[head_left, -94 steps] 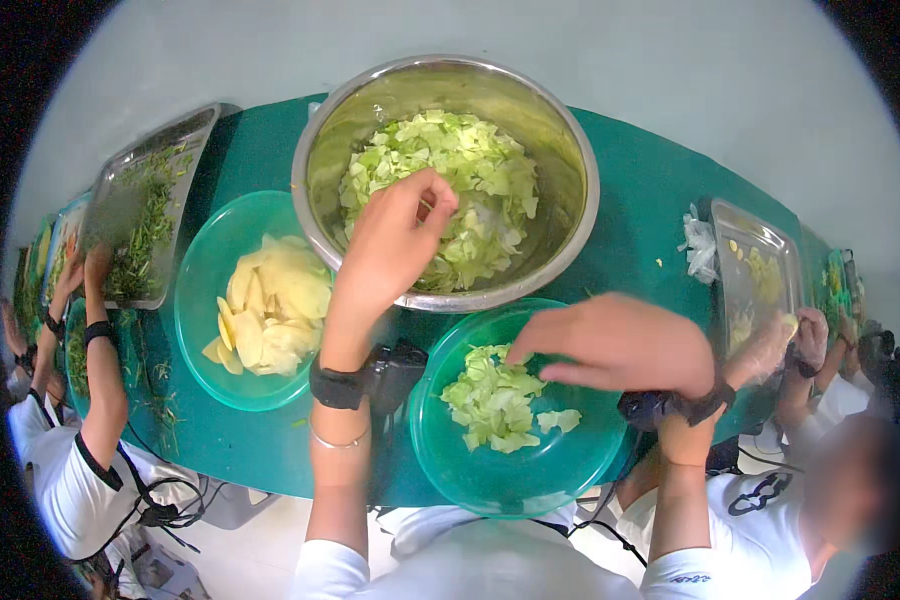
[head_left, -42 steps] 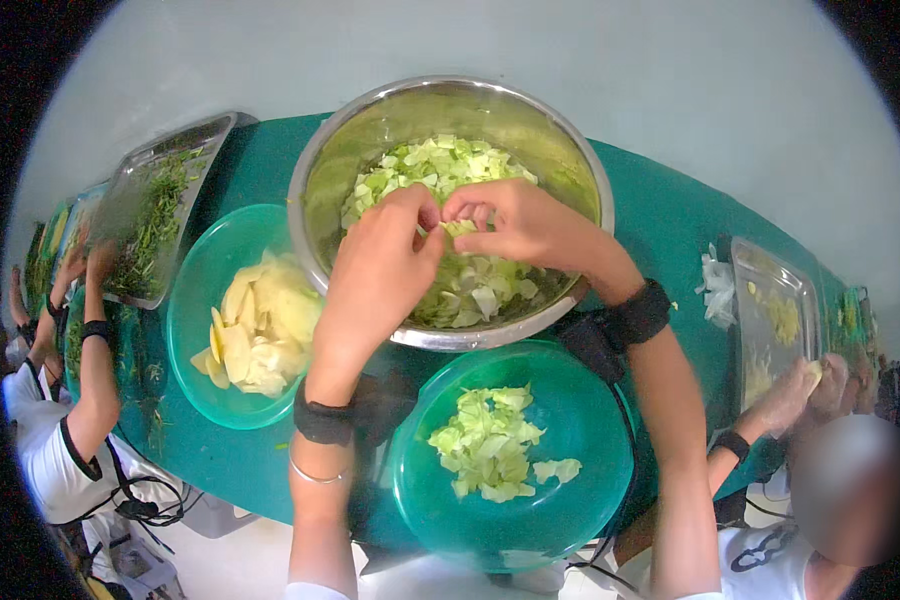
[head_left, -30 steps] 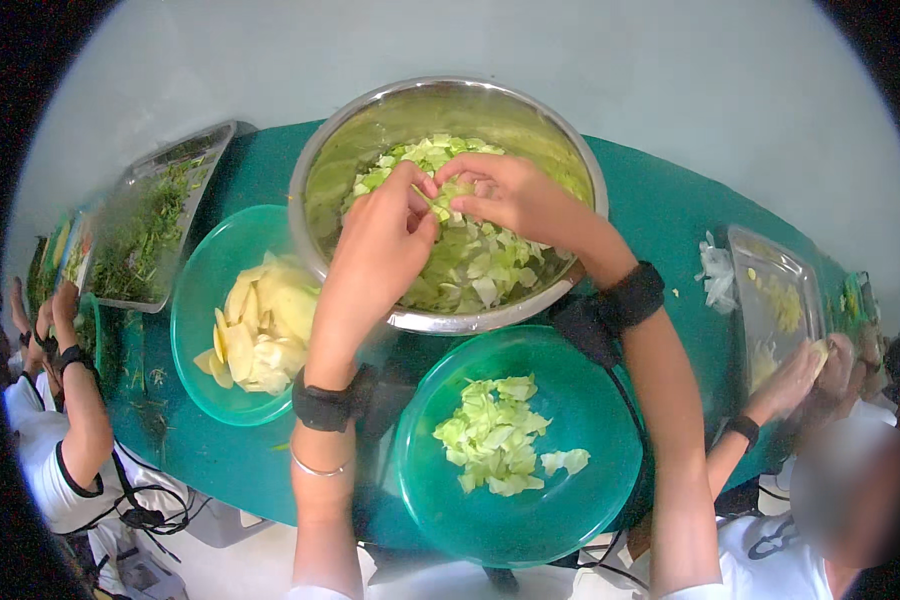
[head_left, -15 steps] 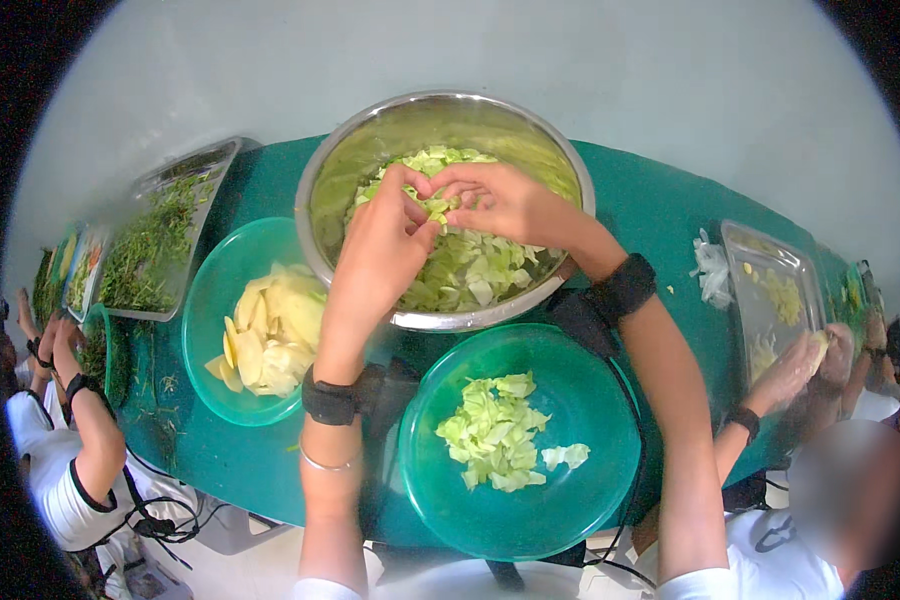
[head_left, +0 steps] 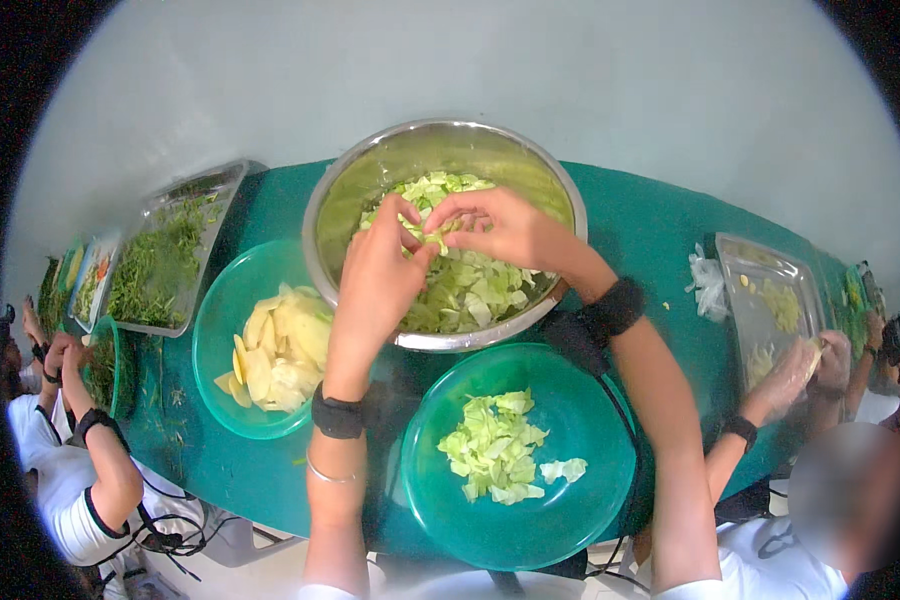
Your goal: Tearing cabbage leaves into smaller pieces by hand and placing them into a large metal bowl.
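A large steel bowl (head_left: 515, 137) holds many torn pale green cabbage pieces (head_left: 480, 290). Above them, my left hand (head_left: 385, 270) and my right hand (head_left: 515, 232) meet with bent fingers. Between their fingertips is a small cabbage leaf piece (head_left: 437, 241), pinched from both sides; the fingers partly hide it. Nearer to me stands a green plastic bowl (head_left: 570, 525) with a heap of torn cabbage (head_left: 492, 450) and one loose scrap at its right. Left of my left forearm, another green bowl (head_left: 232, 415) contains pale yellow slices (head_left: 285, 340).
A metal tray (head_left: 185, 310) of chopped greens lies at the left. To the right are a crumpled clear plastic bag (head_left: 708, 287) and a tray (head_left: 735, 262) with pale cut pieces, where a co-worker's gloved hand (head_left: 785, 385) works. Another person sits at far left.
The whole scene sits slightly lower in the picture. Both hands stay over the steel bowl, with my right fingers a little straighter around the leaf piece.
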Demonstrator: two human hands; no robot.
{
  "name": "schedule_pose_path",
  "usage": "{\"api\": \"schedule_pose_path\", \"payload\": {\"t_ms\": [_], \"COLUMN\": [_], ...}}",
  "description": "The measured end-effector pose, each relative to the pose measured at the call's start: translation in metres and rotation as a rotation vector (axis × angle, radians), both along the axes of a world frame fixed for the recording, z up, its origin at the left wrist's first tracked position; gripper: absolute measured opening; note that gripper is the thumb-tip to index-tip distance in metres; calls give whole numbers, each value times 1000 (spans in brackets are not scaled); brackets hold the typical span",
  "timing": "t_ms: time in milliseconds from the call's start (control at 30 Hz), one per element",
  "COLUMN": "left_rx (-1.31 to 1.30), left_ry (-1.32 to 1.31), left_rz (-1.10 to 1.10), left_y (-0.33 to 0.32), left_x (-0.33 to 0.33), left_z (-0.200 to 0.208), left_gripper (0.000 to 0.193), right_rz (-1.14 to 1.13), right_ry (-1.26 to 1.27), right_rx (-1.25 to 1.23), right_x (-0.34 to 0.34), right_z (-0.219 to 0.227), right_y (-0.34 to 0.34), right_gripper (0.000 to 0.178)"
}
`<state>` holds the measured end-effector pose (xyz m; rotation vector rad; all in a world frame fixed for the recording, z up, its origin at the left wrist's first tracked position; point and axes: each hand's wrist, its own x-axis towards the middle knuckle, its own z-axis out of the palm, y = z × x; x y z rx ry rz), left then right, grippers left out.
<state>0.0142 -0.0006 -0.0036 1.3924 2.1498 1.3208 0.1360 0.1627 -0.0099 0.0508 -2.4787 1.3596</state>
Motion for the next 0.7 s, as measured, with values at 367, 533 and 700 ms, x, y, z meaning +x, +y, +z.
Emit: {"api": "schedule_pose_path", "payload": {"t_ms": [367, 533, 700], "left_rx": [-63, -60, -78], "left_ry": [89, 51, 76], "left_rz": [-20, -15, 20], "left_y": [5, 1, -3], "left_x": [-7, -8, -4], "left_z": [-13, -8, -2], "left_gripper": [25, 23, 22], "right_rz": [9, 15, -46], "right_ry": [60, 48, -10], "right_rx": [-75, -57, -82], "right_x": [-1, -4, -2], "right_z": [-15, -10, -3], "right_y": [6, 3, -3], "right_gripper": [21, 21, 23]}}
